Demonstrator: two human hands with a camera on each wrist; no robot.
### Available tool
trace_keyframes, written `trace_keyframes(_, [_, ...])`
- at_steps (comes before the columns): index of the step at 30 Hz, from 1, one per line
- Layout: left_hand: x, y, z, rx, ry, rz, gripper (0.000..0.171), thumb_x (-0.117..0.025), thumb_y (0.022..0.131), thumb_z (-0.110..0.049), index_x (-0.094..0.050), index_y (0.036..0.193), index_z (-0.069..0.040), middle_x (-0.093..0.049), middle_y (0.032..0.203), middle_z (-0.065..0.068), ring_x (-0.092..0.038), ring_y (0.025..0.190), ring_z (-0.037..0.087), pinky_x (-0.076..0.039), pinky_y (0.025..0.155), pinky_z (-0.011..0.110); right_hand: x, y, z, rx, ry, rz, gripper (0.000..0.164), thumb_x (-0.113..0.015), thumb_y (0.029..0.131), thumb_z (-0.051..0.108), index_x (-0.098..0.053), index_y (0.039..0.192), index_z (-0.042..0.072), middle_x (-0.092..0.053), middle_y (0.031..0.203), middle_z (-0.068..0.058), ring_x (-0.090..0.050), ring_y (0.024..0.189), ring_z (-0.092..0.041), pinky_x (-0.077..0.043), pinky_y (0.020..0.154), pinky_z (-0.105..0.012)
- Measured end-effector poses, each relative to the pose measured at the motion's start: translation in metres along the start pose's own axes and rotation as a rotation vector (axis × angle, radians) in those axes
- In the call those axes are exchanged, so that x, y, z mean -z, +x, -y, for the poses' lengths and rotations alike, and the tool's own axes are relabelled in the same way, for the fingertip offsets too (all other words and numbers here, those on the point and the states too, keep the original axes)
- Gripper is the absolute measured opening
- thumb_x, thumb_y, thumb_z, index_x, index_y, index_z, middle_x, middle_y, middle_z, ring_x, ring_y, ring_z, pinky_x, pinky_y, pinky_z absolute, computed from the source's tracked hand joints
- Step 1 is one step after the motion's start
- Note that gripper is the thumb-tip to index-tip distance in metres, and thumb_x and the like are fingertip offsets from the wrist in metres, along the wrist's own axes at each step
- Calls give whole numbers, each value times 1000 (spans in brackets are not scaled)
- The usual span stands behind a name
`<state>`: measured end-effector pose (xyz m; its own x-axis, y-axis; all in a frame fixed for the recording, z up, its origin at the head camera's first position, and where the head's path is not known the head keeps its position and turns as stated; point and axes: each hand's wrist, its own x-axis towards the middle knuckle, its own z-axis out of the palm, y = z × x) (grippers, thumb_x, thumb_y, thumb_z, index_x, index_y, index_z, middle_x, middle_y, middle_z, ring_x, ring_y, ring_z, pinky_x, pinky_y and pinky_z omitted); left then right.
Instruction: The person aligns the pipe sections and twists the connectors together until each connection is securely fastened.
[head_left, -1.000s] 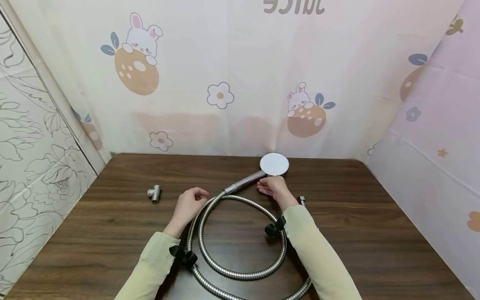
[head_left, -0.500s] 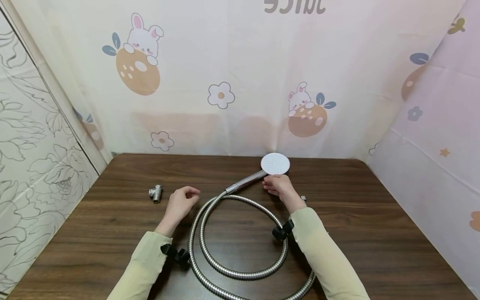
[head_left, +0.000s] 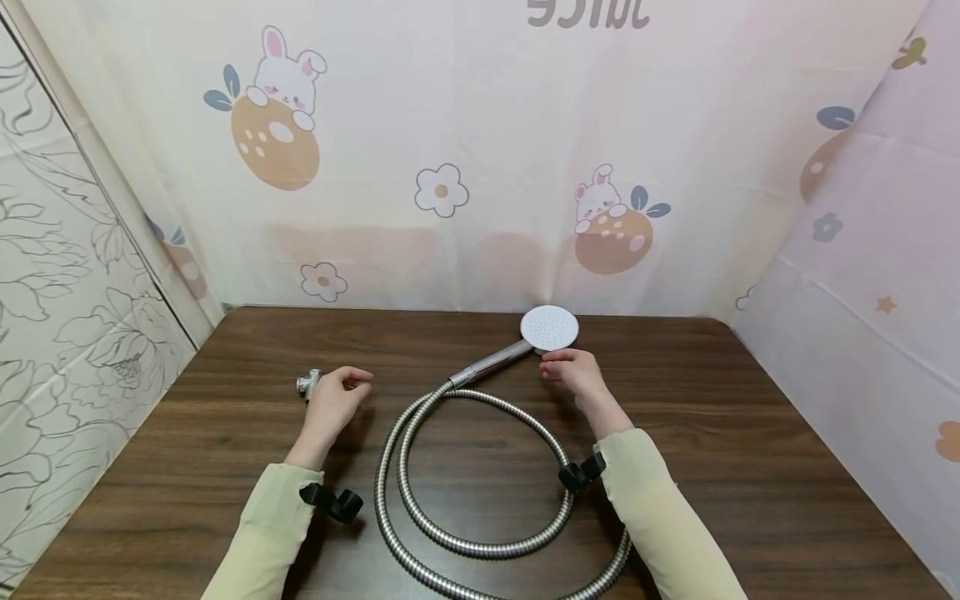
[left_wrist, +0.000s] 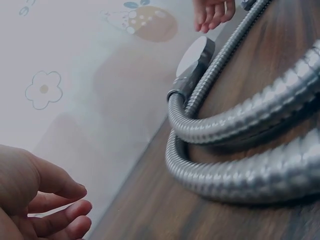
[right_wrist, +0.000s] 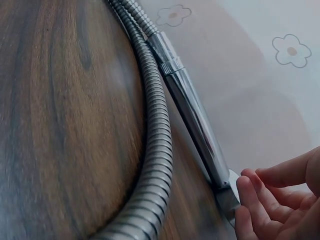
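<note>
Left hand: our left hand [head_left: 334, 395] lies on the table [head_left: 750, 433] with fingers loosely curled, holding nothing; its fingertips sit just beside the small metal valve [head_left: 308, 382] at the far left.
Right hand: our right hand [head_left: 573, 372] has its fingers gently bent, gripping nothing; the fingertips are at the neck of the shower head [head_left: 550, 327], though we cannot tell from the head view whether they touch.
Shower head: it lies at the far middle of the table, white face up, its chrome handle [head_left: 491, 363] running near-left into the hose [head_left: 480, 546].
Hose: it coils in loops between our two forearms.
Containers: we see none.
Wrist views: the right wrist view shows our fingertips [right_wrist: 250, 192] just beside the handle's end; the left wrist view shows two hose loops lying side by side, but not the valve.
</note>
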<state>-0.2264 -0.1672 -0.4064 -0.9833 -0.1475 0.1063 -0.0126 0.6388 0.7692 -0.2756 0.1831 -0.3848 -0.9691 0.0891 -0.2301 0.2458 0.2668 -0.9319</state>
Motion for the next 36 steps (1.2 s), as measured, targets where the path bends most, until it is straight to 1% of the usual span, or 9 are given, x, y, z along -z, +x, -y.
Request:
trace_keyframes(3, [4,1,2,3,-3,-13,23,-55,84,-13,-66,102,-4,-65,92,11,-57,82,22,-41,68,29,4,-4,-1,9,-31,-22,28,-51,89,3,-55,113,-11,-66,100,-18,-64,78,-11,-47,83,-37])
trace_keyframes(9, [10,2,8,7,22,-78,22,-55,82,-11,-67,100,-3,-66,90,13,-57,84,25,-40,72,32,11,-10,-4,13,-54,-52,29,-52,90,8,-56,114,-8,-66,103,-17,-62,78,-8,-47,79,-34])
trace_keyframes(14, [14,2,11,48,21,-110,22,-56,83,-14,-67,100,-5,-66,90,12,-56,83,25,-38,70,31,17,-13,-8,24,-67,-77,29,-54,90,11,-56,114,-5,-66,101,-15,-61,76,-6,-46,82,-37])
trace_keyframes(17, [17,2,12,75,14,-118,22,-56,84,-16,-67,101,-6,-65,93,12,-57,84,25,-39,69,31,20,-16,-8,31,-64,-88,29,-53,90,11,-56,114,-4,-66,102,-13,-62,81,-13,-44,87,-40])
trace_keyframes(20, [19,2,12,88,11,-121,22,-56,85,-16,-66,102,-6,-65,95,12,-56,86,26,-38,68,30,23,-20,-9,48,-62,-89,29,-51,91,11,-55,116,-5,-64,106,-16,-62,92,-22,-42,90,-42])
trace_keyframes(23, [21,3,13,92,1,-131,22,-56,85,-15,-66,102,-6,-65,94,13,-56,85,26,-39,66,29,24,-24,-9,72,-67,-99,28,-50,92,9,-54,115,-6,-62,109,-20,-60,98,-27,-42,91,-42])
trace_keyframes(26, [22,3,15,104,-5,-156,21,-56,85,-14,-67,101,-5,-65,92,13,-57,81,24,-39,62,28,27,-26,-10,101,-114,-126,27,-51,91,10,-56,113,-4,-63,109,-20,-60,97,-27,-43,88,-40])
trace_keyframes(31, [23,3,20,159,16,-200,22,-55,84,-16,-68,99,-6,-66,90,11,-57,73,22,-39,57,26,34,-28,-11,115,-256,-186,26,-56,89,18,-61,110,3,-65,102,-15,-57,95,-25,-40,75,-30])
trace_keyframes(36, [25,3,23,183,28,-229,23,-55,82,-16,-68,99,-6,-66,91,11,-56,79,23,-37,60,27,41,-31,-12,120,-329,-213,28,-57,88,19,-61,111,3,-65,101,-13,-56,93,-24,-40,69,-27])
